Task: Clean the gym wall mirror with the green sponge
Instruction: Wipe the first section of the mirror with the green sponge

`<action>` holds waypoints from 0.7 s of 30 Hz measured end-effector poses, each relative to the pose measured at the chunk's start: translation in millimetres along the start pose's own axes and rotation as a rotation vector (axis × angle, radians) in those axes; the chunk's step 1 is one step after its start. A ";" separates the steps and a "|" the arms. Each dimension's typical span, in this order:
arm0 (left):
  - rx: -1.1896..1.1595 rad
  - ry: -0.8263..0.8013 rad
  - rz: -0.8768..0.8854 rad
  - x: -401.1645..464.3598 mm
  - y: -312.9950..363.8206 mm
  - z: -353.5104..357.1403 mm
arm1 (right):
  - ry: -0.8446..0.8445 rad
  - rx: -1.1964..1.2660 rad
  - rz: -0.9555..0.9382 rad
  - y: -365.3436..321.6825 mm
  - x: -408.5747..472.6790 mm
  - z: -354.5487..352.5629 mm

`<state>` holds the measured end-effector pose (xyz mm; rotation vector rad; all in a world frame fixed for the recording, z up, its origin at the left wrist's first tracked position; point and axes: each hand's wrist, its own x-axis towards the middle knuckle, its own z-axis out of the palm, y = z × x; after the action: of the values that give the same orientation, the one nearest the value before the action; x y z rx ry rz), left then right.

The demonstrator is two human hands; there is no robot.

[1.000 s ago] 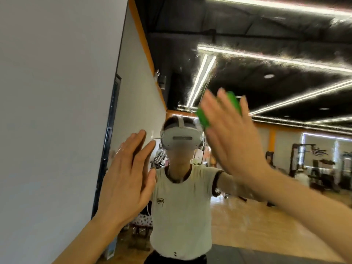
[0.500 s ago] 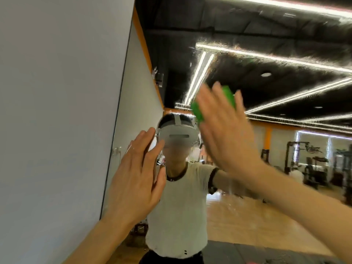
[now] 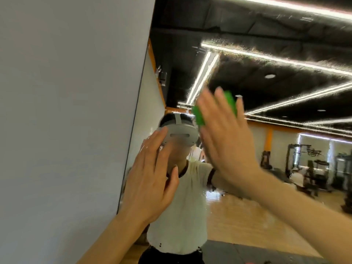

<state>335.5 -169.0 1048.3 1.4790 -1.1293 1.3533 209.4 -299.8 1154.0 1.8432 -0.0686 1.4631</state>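
Note:
The wall mirror [image 3: 266, 216] fills the right two thirds of the view and reflects a person in a white shirt with a headset. My right hand [image 3: 226, 141] presses the green sponge [image 3: 200, 116] flat against the glass with straight, spread fingers; the sponge shows past the fingers at the left and top. My left hand [image 3: 152, 178] is raised flat close to the mirror, lower left of the sponge, fingers straight, holding nothing. Whether it touches the glass is unclear.
A plain white wall [image 3: 66, 111] takes up the left side, meeting the mirror's dark left edge [image 3: 131, 149]. Reflected in the glass are a wooden floor, gym machines at the right and bright ceiling light strips.
The view has shifted right, so both hands sit further right in the frame. My right hand still presses the sponge on the glass; my left hand has risen slightly toward the reflected headset.

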 end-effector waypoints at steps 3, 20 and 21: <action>0.008 0.008 0.010 -15.5 -8.0 -6.4 | -0.101 -0.004 -0.368 -19.3 -70.4 -3.9; 0.025 0.020 0.023 -38.2 -24.6 -6.5 | -0.123 -0.054 -0.514 -28.3 -52.0 -1.4; 0.026 0.017 0.022 -38.3 -24.5 -6.7 | -0.122 -0.051 -0.482 -22.4 -33.3 -0.4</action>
<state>356.5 -152.7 1010.7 1.4752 -1.1241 1.3979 208.5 -297.2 1113.9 1.7512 0.2598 1.0057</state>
